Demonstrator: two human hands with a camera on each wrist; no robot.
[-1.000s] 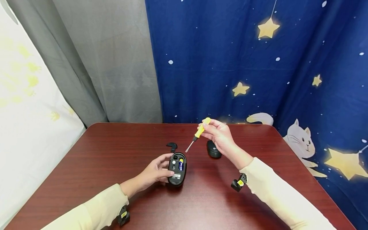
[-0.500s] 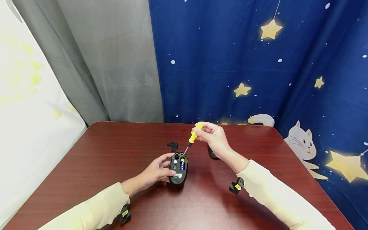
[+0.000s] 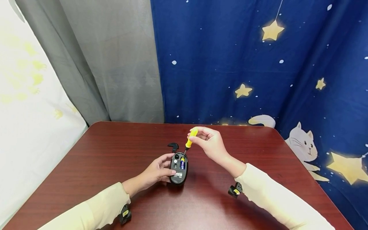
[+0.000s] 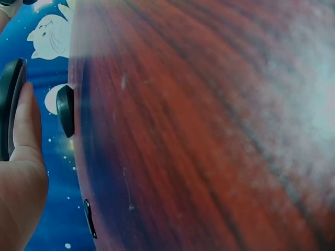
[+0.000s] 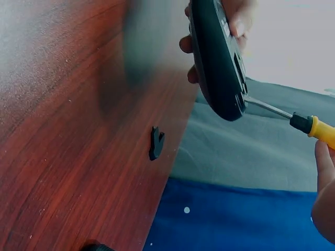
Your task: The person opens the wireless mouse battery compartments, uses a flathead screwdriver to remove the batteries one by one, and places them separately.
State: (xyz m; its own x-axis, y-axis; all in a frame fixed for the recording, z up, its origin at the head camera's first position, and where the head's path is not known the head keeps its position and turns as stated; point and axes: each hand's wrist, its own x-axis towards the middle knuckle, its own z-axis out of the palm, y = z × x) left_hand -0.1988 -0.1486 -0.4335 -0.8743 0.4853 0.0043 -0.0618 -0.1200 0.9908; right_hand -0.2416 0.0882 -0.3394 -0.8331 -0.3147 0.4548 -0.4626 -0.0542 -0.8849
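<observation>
Cream cloth of two sleeves is nearest to the head camera, each with a small dark wrist camera at its cuff. From the lower left comes the left hand, clamped on a black mouse: thumb upon the exposed underside, the other fingers behind the shell. It appears that the mouse is lifted from the table, with its underside turned toward the person and a blue and yellow battery lying in the open slot. From the right, the right hand comes with bent wrist, its thumb and fingers together around the yellow handle of a screwdriver. The shaft slopes down to the slot's upper end; whether the tip is already under the battery, I cannot tell. I judge that the step in hand is to work this tip at the battery's end. The next move would call for a steady left hold and a small, gentle pressure from the right, because the tip could slip or scratch the slot. Somewhat farther lies a black cover piece, and in the left wrist view also a dark rounded object. Behind everything hang grey and blue curtains.
</observation>
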